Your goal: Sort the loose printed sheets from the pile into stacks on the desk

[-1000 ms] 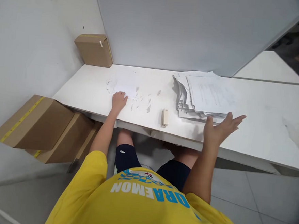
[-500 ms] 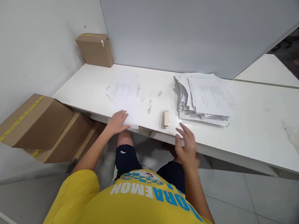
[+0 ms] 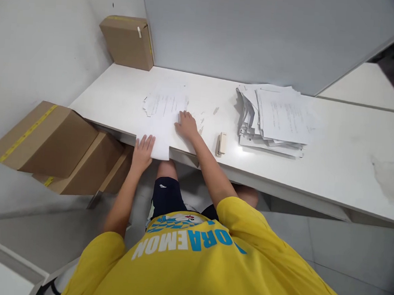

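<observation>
White printed sheets (image 3: 166, 102) lie on the left part of the desk, and their near end sticks out past the front edge. Flat on the near left corner of the paper rests my left hand (image 3: 143, 153), fingers stretched out. My right hand (image 3: 187, 125) lies at the right side of the sheets, fingers extended and touching or nearly touching them. A small cream stapler (image 3: 222, 144) stands on the desk to the right of my right forearm. Farther right is a thick, uneven stack of printed papers (image 3: 282, 115).
A cardboard box (image 3: 128, 41) stands in the back left corner of the white desk (image 3: 334, 161). More cardboard boxes (image 3: 49, 144) are piled beside its left end. A grey partition (image 3: 239, 29) rises behind the desk. Open shelf spaces show below the desktop.
My right hand has moved left from near the stapler to the sheets. My left hand has shifted slightly left on the paper. The camera view has tilted a little.
</observation>
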Available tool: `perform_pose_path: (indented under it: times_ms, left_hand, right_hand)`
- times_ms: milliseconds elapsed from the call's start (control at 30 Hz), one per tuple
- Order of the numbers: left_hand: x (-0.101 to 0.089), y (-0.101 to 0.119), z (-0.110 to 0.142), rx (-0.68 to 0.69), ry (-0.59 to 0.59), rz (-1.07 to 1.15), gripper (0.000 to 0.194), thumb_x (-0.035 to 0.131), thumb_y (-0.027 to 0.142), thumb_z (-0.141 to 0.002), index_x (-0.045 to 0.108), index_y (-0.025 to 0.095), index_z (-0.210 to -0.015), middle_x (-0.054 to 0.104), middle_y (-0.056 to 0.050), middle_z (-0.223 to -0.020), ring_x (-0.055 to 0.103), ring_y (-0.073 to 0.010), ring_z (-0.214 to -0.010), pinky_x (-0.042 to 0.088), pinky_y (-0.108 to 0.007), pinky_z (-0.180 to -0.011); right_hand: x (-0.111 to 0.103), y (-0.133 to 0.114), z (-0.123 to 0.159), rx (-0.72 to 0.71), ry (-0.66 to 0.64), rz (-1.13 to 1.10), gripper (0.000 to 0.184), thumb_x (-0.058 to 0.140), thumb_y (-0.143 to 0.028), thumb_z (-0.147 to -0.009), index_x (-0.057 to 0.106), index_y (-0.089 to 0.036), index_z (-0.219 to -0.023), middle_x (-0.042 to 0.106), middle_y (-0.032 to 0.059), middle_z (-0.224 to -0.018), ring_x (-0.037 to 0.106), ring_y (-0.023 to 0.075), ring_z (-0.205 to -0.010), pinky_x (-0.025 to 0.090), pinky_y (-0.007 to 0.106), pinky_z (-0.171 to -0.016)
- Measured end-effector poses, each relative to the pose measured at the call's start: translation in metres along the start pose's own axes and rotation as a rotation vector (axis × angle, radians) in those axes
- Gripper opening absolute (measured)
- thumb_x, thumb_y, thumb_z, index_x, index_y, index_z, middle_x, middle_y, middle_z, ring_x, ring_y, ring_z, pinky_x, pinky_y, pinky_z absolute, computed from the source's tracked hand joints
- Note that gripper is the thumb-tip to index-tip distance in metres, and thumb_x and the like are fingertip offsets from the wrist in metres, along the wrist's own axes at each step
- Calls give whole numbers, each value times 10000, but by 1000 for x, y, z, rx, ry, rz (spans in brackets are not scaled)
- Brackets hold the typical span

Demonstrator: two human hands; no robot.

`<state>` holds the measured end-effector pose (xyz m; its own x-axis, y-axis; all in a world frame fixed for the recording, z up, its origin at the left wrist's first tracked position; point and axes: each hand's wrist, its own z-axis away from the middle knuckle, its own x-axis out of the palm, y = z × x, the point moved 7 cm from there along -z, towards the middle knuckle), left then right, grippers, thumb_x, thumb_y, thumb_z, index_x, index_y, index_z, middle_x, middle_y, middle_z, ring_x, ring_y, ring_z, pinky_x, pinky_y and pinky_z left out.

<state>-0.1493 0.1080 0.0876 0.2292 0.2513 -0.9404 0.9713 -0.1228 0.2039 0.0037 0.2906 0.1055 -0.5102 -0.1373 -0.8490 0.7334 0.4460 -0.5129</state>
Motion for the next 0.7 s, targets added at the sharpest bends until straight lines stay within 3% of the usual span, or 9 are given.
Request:
perform_pose_path:
  times_ms: [67, 133, 200, 267, 333, 400, 533, 600, 700]
  left_hand:
    - [-6, -15, 26, -143, 182, 178, 534, 491, 175, -814, 581, 114, -1337, 581, -167, -1389, 458, -307, -1374, 240, -483, -1203]
    - [-10, -36, 66, -431, 478, 394, 384, 505, 238, -835, 673, 142, -1167, 687, -145, -1211, 599, -289, -1210, 406, -452, -1103]
    - [-7, -53, 114, -747, 805, 588, 346, 515, 321, -862, 668, 135, -1111, 708, -127, -1108, 645, -290, -1105, 501, -447, -987]
    - [-3, -58, 144, -867, 989, 729, 360, 501, 346, -875, 627, 142, -1143, 685, -109, -1139, 626, -276, -1134, 531, -416, -942]
    - [-3, -64, 157, -904, 1094, 955, 323, 516, 314, -852, 608, 172, -1127, 668, -78, -1167, 604, -231, -1165, 544, -342, -911]
    - [0, -74, 158, -986, 1107, 1287, 254, 556, 269, -800, 610, 197, -1038, 685, -47, -1080, 632, -176, -1062, 555, -251, -791]
    - [-5, -78, 133, -994, 940, 1795, 180, 610, 183, -741, 587, 205, -918, 678, 5, -850, 612, -90, -712, 463, -147, -542]
    - [-12, -73, 119, -939, 902, 1890, 177, 635, 153, -724, 581, 202, -885, 662, 21, -801, 590, -69, -646, 438, -136, -508]
    - [-10, -60, 102, -972, 792, 1889, 188, 661, 144, -701, 596, 200, -869, 640, 36, -735, 582, -62, -590, 436, -137, -484]
  right_hand:
    - [5, -4, 2, -40, -19, 75, 527, 451, -263, -927, 446, -13, -1390, 374, 256, -1531, 316, 377, -1435, 264, 543, -1160]
    - [4, -6, 19, -102, 21, 120, 463, 422, -268, -952, 492, -37, -1348, 450, 249, -1469, 366, 368, -1387, 282, 531, -1139]
    - [1, -8, 39, -147, 67, 156, 409, 431, -278, -962, 538, -66, -1295, 535, 232, -1366, 433, 353, -1305, 324, 507, -1101]
    - [-2, -9, 54, -180, 85, 188, 350, 465, -296, -962, 594, -88, -1213, 580, 216, -1282, 477, 338, -1231, 367, 476, -1056]
    - [-5, -13, 63, -221, 100, 215, 300, 493, -298, -960, 633, -94, -1130, 577, 212, -1288, 472, 328, -1234, 383, 449, -1039]
    - [-8, -20, 67, -290, 113, 232, 265, 489, -280, -968, 650, -96, -1071, 558, 210, -1338, 442, 321, -1284, 383, 437, -1040]
    - [-9, -30, 77, -405, 110, 210, 322, 372, -268, -1015, 660, -128, -977, 639, 179, -1243, 553, 291, -1160, 436, 425, -942]
    - [-12, -28, 84, -377, 150, 137, 366, 327, -296, -1028, 654, -147, -961, 675, 162, -1155, 621, 256, -1011, 470, 391, -854]
    - [-25, -20, 100, -287, 318, -118, 361, 316, -360, -1026, 629, -179, -1026, 666, 150, -1147, 654, 214, -927, 506, 339, -771]
